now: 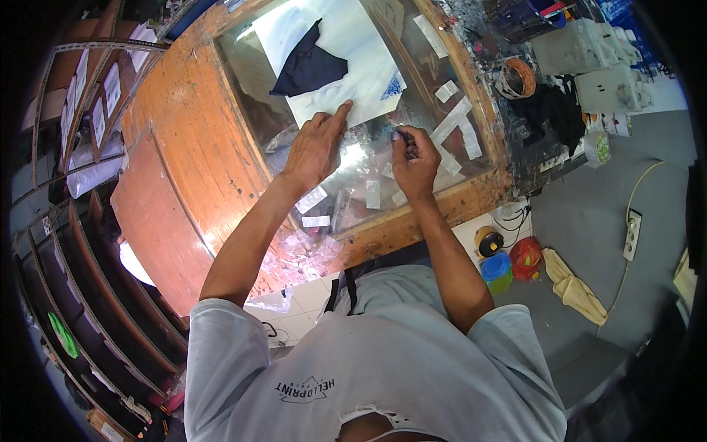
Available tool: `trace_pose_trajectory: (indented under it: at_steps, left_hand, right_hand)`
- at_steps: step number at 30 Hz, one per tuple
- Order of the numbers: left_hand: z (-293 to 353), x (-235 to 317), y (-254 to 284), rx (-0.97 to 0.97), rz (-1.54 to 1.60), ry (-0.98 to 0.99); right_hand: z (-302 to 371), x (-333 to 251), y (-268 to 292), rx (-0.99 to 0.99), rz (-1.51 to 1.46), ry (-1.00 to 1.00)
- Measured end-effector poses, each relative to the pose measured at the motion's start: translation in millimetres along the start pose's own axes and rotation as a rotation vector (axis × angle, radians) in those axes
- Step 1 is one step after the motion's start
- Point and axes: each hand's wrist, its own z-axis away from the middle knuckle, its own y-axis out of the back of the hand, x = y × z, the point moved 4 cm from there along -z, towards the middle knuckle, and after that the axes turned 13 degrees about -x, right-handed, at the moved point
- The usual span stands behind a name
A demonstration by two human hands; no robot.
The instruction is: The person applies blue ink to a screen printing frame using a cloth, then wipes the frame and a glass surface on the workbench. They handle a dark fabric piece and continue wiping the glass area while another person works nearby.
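Note:
A white sheet (pixel 361 37) lies at an angle on the glass panel of a wooden table. On it rests a dark navy piece of cloth (pixel 313 66) with pointed corners. A small blue patterned patch (pixel 391 89) shows at the sheet's right corner. My left hand (pixel 318 147) has its fingers stretched forward, the index fingertip on the sheet's near edge below the cloth. Just right of it, above the glass, my right hand (pixel 416 163) is closed with thumb and fingers together. Whatever it pinches, if anything, is too small to make out.
Strips of pale tape (pixel 373 194) are stuck about the glass, inside a wooden frame (pixel 383 236). Crumpled clear plastic (pixel 302 254) lies at the near edge. Stained containers (pixel 582 48) and a tape roll (pixel 517 78) stand at right. Metal shelving (pixel 110 280) is at left.

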Motion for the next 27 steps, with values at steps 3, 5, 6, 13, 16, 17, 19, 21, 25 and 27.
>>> trace_pose_trajectory:
  at_steps: [3,5,6,13,16,17,19,21,25,27]
  left_hand:
    - [2.2,4.8,5.0,0.067,0.143,-0.074]
    - [1.7,9.5,10.1,0.036,0.109,-0.097]
    - [2.7,10.0,12.9,0.024,0.09,-0.102]
    - [6.1,5.5,12.7,-0.002,0.09,-0.059]
    - [23.7,-3.9,12.4,0.174,0.293,0.003]
    - [35.3,-7.9,11.2,0.271,0.355,0.051]
    - [61.2,-14.4,13.5,0.47,0.451,0.127]
    - [95.3,-17.4,9.2,0.595,0.499,0.192]
    - [166.0,-11.3,-7.7,0.762,0.55,0.293]
    - [195.6,-7.5,-24.3,0.781,0.629,0.33]
  right_hand:
    - [0.1,-1.8,0.9,-0.008,0.038,0.01]
    - [-0.1,0.4,0.2,-0.006,0.021,0.008]
    - [-2.0,-1.0,-1.8,-0.012,0.008,0.011]
    - [-8.6,-21.6,-20.6,-0.155,0.268,0.035]
    - [-14.7,-43.9,-48.3,-0.267,0.404,0.029]
    - [-16.3,-50.6,-56.8,-0.302,0.483,0.018]
    - [-18.1,-53.7,-68.7,-0.34,0.611,-0.011]
    - [-16.6,-47.0,-73.1,-0.303,0.638,0.003]
    - [-16.7,-53.1,-77.2,-0.254,0.706,-0.011]
    - [-16.8,-54.9,-83.4,-0.238,0.768,-0.047]
